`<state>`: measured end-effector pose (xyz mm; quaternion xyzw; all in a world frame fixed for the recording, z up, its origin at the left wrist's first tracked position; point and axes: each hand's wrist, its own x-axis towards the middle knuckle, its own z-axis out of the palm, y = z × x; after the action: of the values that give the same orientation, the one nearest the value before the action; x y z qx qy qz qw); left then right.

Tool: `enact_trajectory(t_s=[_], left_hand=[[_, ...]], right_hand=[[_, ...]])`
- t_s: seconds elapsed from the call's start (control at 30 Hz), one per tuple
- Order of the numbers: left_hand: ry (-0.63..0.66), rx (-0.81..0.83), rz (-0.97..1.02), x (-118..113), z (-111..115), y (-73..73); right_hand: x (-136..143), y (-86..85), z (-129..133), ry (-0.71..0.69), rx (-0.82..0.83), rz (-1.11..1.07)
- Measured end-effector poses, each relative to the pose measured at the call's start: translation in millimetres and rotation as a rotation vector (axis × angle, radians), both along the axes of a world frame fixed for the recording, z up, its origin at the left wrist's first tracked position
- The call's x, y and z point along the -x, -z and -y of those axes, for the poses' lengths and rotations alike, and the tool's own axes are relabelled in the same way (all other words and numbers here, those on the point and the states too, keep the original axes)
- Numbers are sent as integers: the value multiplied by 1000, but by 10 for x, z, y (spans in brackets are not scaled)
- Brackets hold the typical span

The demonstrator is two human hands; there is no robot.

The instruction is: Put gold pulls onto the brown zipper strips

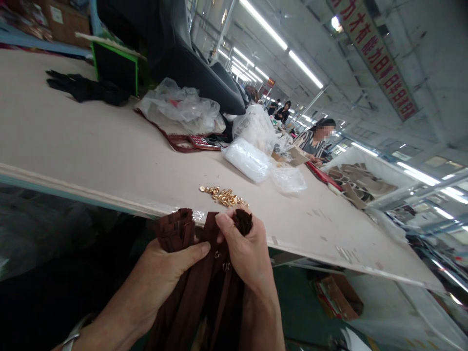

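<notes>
My left hand (171, 265) is closed around a bundle of dark brown zipper strips (176, 229), its thumb pressing across them. Beside it, my right hand (246, 243) pinches the end of one brown strip between thumb and forefinger. A second bunched brown end (243, 220) pokes out of the right palm. The strips hang down below both hands, and small metal pieces (217, 254) show on them. Just beyond the fingers, a pile of small gold-coloured metal pieces (224, 196) lies near the table's edge. The lower ends of the strips are in shadow.
Clear plastic bags (248, 158) and a red calculator (204, 142) lie on the long table (91, 141). Behind them stands a black padded chair back (175, 58). A co-worker (316, 139) sits farther right, near a bin of cut pieces (360, 180). A cardboard box (338, 295) is below.
</notes>
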<state>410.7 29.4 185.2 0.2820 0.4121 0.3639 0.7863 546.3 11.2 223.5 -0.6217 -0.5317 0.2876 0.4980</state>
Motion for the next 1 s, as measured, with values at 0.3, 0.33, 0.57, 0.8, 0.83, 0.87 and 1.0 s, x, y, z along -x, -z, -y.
enact_trajectory(t_s=[0.3, 0.33, 0.57, 0.8, 0.83, 0.87, 1.0], left_hand=[[-109, -161, -94, -62, 218, 208], [-84, -134, -145, -54, 234, 232], [-26, -27, -187, 58, 180, 231], [-6, -53, -191, 85, 187, 185], [-10, -62, -189, 86, 187, 188], [-16, -68, -182, 88, 185, 193], [-10, -43, -119, 98, 171, 198]], right_hand=[[-24, 108, 217, -67, 121, -254], [-46, 105, 215, -16, 156, -213], [-431, -35, 66, 420, 233, 559], [-539, -82, -235, 385, 323, 772], [-543, -87, -268, 376, 329, 786], [-548, -93, -291, 367, 333, 796], [-527, -129, -258, 332, 315, 813]])
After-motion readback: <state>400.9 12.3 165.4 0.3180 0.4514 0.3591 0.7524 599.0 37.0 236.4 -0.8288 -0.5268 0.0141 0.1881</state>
